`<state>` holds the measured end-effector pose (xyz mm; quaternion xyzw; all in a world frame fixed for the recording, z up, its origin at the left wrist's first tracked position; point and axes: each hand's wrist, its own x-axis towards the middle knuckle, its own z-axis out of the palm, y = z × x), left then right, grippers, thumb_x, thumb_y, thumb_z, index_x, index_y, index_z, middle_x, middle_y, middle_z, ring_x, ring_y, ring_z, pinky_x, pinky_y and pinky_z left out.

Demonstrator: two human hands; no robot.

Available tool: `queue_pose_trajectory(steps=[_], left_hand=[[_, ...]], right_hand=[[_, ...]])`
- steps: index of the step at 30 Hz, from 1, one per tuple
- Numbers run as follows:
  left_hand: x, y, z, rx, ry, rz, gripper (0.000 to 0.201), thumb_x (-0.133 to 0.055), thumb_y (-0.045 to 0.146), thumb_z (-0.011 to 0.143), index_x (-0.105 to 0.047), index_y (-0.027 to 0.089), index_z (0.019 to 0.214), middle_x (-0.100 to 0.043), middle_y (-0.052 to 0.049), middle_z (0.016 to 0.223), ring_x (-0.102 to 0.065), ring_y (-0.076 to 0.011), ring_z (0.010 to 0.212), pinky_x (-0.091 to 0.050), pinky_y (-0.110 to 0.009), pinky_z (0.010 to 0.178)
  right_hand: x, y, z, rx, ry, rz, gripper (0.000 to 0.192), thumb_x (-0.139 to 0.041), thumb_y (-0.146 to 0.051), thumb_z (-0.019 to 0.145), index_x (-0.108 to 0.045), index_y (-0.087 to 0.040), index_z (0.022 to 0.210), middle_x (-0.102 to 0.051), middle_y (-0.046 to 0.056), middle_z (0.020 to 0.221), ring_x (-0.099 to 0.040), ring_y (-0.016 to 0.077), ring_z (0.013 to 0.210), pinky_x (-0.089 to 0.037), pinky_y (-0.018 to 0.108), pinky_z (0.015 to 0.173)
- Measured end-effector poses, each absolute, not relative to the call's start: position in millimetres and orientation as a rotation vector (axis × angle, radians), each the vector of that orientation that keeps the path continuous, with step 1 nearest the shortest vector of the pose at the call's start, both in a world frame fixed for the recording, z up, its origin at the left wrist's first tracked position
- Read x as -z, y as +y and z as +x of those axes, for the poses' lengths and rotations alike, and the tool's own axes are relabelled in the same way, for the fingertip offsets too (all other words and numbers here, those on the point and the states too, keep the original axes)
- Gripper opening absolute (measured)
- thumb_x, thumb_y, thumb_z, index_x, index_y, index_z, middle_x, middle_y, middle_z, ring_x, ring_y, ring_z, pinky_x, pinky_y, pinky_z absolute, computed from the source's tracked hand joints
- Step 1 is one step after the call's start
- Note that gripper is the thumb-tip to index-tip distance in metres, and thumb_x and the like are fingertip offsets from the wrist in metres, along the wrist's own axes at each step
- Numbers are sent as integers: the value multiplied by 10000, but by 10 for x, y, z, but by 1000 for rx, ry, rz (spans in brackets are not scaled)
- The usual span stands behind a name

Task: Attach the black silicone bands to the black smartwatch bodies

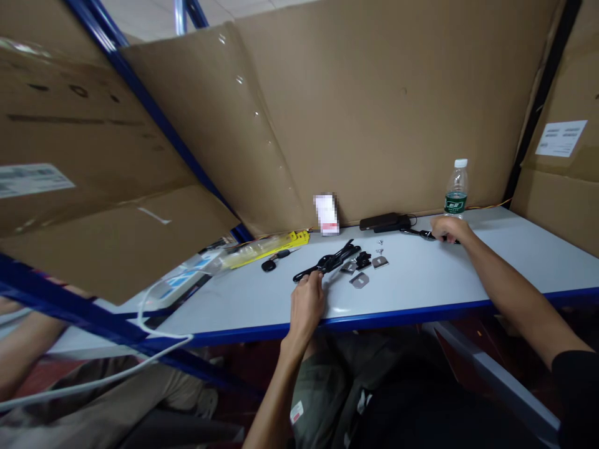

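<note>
Left hand: left hand (306,302) rests on the table (491,262) near its front edge, fingertips pinching the near end of a black strap bundle (327,262).
Right hand: right hand (449,229) reaches far right, fingers curled over a small black part (423,234); grip unclear.
Strap bundle: mid-table, just left of flat metal plates (362,274).
Behind: black box (384,221), water bottle (456,190) at the cardboard wall.

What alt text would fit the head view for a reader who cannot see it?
A person's left hand rests on black cables on a pale table, while the right hand touches a black cord near a water bottle. Small metal plates lie between the hands; cardboard sheets wall the back.
</note>
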<state>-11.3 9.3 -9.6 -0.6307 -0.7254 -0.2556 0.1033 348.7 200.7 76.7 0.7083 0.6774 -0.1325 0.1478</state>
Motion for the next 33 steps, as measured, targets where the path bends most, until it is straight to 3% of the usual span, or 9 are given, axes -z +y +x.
queue_pose_trajectory(steps=[4,10,15,20,24,29,33], left_hand=[[83,75,-93,566,-2150,-1897,325,-344,247,1045,-650,166,1121,-674,-133,982,-667,-263,867,-464,-323,724],[111,92,-115,623,-2156,-1858,341,-423,192,995,-634,108,1249,-667,-180,1057,-661,-309,961,-510,-394,831],[123,97,-128,618,-2120,-1835,421,-497,112,914,-632,117,1312,-658,-185,1082,-618,-333,1045,-508,-427,889],[106,73,-90,637,-2100,-1791,417,-529,120,897,-657,144,1293,-633,-179,1157,-576,-348,1072,-497,-455,887],[74,56,-56,794,-1950,-1811,359,-519,195,944,-663,148,1269,-636,-168,1152,-565,-349,1074,-488,-467,888],[51,36,-39,988,-1659,-2148,270,-443,233,1001,-688,186,1107,-675,-104,1000,-610,-268,980,-497,-396,877],[50,10,-15,1013,-1662,-2295,241,-437,233,1003,-677,214,1007,-703,-64,968,-658,-220,931,-510,-326,823]], right_hand=[[-725,2082,3566,413,1962,2026,180,-789,-158,667,-674,-47,750,-655,131,687,-669,274,690,-501,342,606],[-706,2100,3591,468,1988,1989,141,-756,-148,665,-640,-83,715,-614,91,642,-651,248,638,-504,329,565],[-800,2054,3641,576,2093,1911,180,-768,-158,634,-607,-103,692,-517,-7,570,-588,170,556,-521,295,545],[-950,1947,3650,784,2352,1700,213,-763,-176,641,-556,-150,684,-423,-72,529,-471,100,506,-520,268,537],[-919,1741,3298,964,2475,1298,254,-752,-220,646,-504,-174,664,-421,-77,540,-468,99,519,-514,263,531],[-755,1380,2678,1129,2458,869,370,-825,-369,618,-542,-165,740,-505,-52,624,-531,128,612,-501,253,525],[-692,1245,2528,1103,2371,761,429,-843,-458,608,-576,-152,746,-530,-46,616,-528,126,578,-503,263,512]])
